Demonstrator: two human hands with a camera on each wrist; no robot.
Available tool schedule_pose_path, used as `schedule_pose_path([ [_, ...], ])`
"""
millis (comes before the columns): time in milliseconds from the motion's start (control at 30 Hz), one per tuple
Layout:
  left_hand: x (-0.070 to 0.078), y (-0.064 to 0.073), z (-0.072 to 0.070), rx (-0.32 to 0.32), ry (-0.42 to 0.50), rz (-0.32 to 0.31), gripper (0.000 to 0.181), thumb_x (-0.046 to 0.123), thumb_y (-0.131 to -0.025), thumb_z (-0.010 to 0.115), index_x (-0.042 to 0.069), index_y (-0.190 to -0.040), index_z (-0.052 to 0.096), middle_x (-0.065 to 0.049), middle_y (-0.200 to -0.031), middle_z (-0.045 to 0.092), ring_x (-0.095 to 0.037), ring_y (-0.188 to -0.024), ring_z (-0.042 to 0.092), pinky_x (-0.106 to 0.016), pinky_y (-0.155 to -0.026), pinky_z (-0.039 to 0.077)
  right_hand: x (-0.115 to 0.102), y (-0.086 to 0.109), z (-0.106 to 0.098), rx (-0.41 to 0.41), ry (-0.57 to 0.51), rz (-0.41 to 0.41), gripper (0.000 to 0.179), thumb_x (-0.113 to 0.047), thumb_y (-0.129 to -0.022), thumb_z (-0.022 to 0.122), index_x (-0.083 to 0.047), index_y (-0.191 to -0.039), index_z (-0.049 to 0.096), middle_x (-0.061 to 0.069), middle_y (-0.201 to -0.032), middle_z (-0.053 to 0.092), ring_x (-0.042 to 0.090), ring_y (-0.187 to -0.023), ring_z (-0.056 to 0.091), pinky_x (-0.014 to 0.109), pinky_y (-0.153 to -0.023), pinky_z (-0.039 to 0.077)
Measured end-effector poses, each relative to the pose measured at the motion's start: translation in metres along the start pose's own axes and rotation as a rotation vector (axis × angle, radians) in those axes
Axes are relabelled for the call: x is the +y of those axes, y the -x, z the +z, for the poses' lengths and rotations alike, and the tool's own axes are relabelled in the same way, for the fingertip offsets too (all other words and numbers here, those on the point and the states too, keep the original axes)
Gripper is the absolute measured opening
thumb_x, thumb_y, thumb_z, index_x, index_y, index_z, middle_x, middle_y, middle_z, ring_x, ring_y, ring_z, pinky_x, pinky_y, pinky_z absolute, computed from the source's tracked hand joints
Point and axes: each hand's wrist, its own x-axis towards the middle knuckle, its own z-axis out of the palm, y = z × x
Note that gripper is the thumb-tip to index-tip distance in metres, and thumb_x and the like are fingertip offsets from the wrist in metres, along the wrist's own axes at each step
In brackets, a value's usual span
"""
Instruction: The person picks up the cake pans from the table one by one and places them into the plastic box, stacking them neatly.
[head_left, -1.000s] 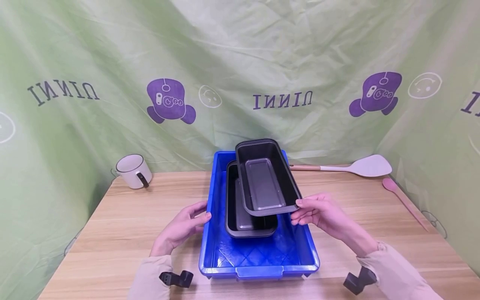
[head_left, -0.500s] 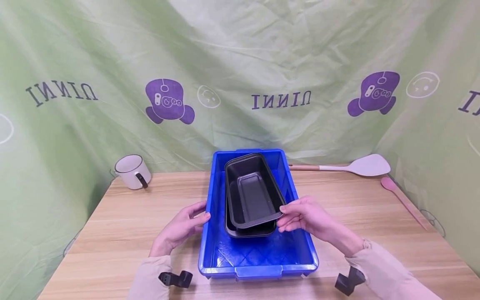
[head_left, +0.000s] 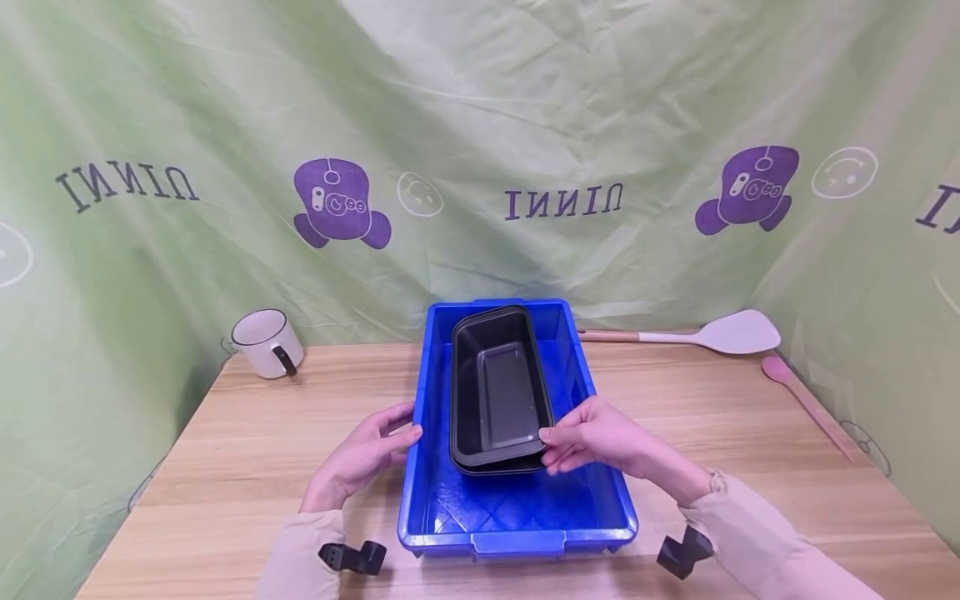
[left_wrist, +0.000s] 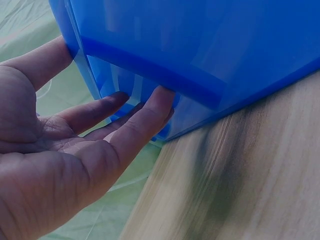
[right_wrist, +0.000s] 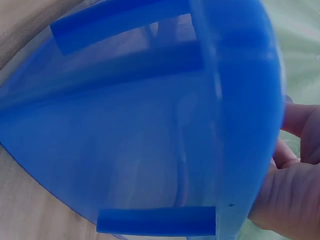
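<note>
A black loaf pan (head_left: 507, 387) sits nested over another black pan (head_left: 519, 467) inside a blue plastic bin (head_left: 517, 537). My right hand (head_left: 600, 437) pinches the upper pan's near right corner, thumb on top of the rim. That near end stands slightly raised over the lower pan's rim. On the bin's left side, my left hand (head_left: 363, 450) holds the wall with the thumb at the rim. In the left wrist view its fingers reach to a slot in the bin's side. The bin's wall hides the right fingertips in the right wrist view.
A white mug (head_left: 268, 343) with a dark handle stands at the back left of the wooden table (head_left: 225, 467). At the back right lie a white turner (head_left: 738, 332) and a pink spoon (head_left: 783, 371). A green printed cloth (head_left: 465, 125) hangs behind and at both sides.
My right hand has brought the upper pan left, down and nearer, lining it up with the pan below and lowering it in. The left hand has stayed on the bin.
</note>
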Motion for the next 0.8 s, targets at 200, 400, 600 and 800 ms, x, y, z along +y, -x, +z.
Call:
schedule_pose_path([
  [200,0.0,-0.001,0.001,0.006,0.003,-0.005,0.068,0.01,-0.096,0.056,-0.015,-0.145,0.016,-0.039,-0.144,0.026,-0.033,-0.116,0.055,-0.04,-0.09,0.053,0.001,0.0,0.002,0.026,0.106,-0.012,0.028,-0.01,-0.09,0.066,0.018,-0.092,0.067,0.024,-0.078,0.069,0.02,-0.067,0.07,0.042,-0.072,0.058],
  [400,-0.001,-0.002,0.001,0.006,0.005,-0.009,0.069,0.011,-0.096,0.056,-0.015,-0.145,0.016,-0.038,-0.145,0.026,-0.034,-0.118,0.053,-0.041,-0.09,0.053,0.0,0.001,0.001,0.028,0.213,-0.017,0.023,-0.007,-0.09,0.065,0.015,-0.087,0.069,0.024,-0.076,0.069,0.023,-0.066,0.069,0.045,-0.072,0.058],
  [600,-0.002,-0.002,0.0,0.003,0.004,-0.006,0.069,0.011,-0.096,0.056,-0.014,-0.146,0.015,-0.038,-0.145,0.026,-0.035,-0.119,0.052,-0.042,-0.091,0.052,-0.004,0.006,-0.005,0.051,0.267,-0.043,0.021,-0.006,-0.09,0.064,0.014,-0.087,0.068,0.015,-0.074,0.068,0.022,-0.066,0.068,0.045,-0.072,0.058],
  [800,-0.005,-0.001,-0.003,0.01,-0.003,-0.006,0.068,0.011,-0.097,0.055,-0.014,-0.146,0.016,-0.037,-0.144,0.028,-0.034,-0.118,0.053,-0.042,-0.091,0.052,-0.011,0.012,-0.014,0.069,0.185,-0.088,0.03,-0.01,-0.092,0.062,0.017,-0.107,0.062,0.01,-0.088,0.07,0.022,-0.079,0.069,0.04,-0.078,0.058],
])
